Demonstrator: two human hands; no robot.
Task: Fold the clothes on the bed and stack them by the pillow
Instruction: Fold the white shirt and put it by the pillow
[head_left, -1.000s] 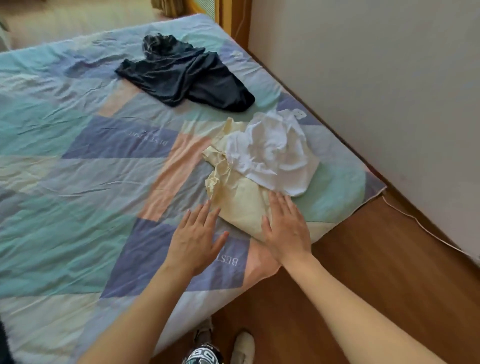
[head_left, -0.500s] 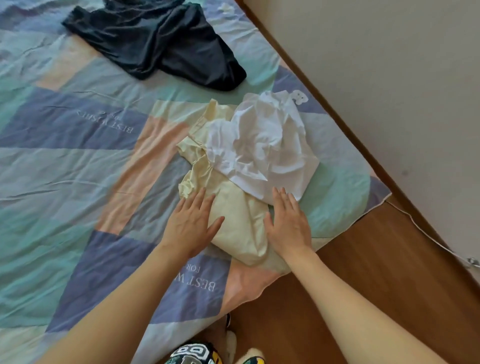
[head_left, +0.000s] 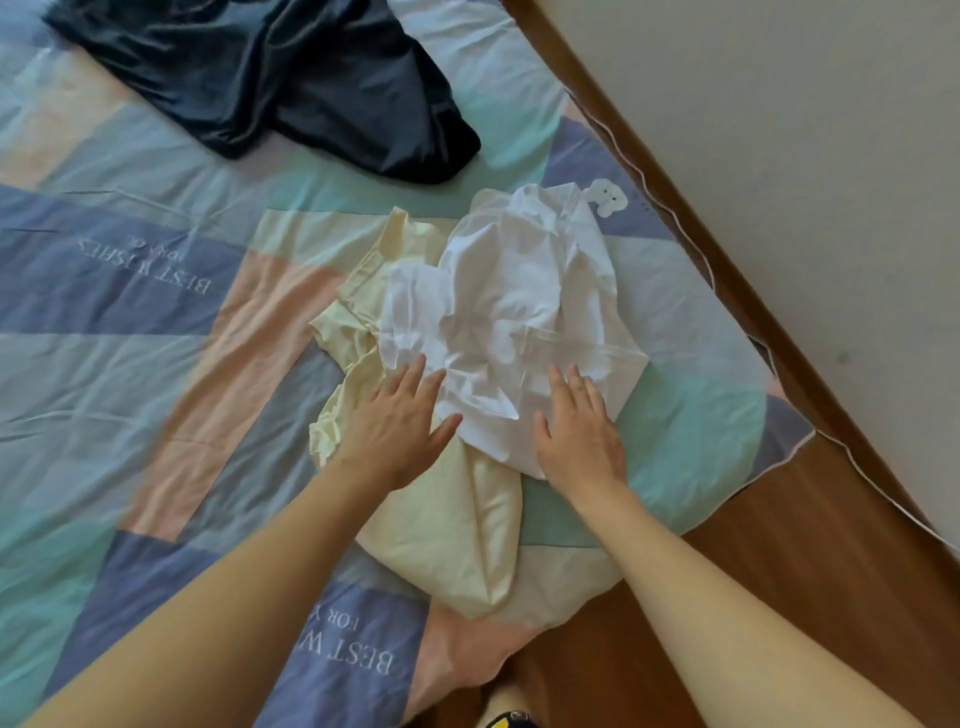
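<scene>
both hands flat on white garment

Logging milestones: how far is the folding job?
Done: nothing; no folded stack shows. In hand: left hand and right hand lie open at the crumpled white garment atop the pale yellow garment. Left: both, plus the dark garment.

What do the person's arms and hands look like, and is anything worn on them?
Both forearms are bare as far as the frame shows: no sleeves are visible. The left hand and right hand have no gloves, and I see no rings, watch or bracelet. The nails look short and unpainted.
</scene>
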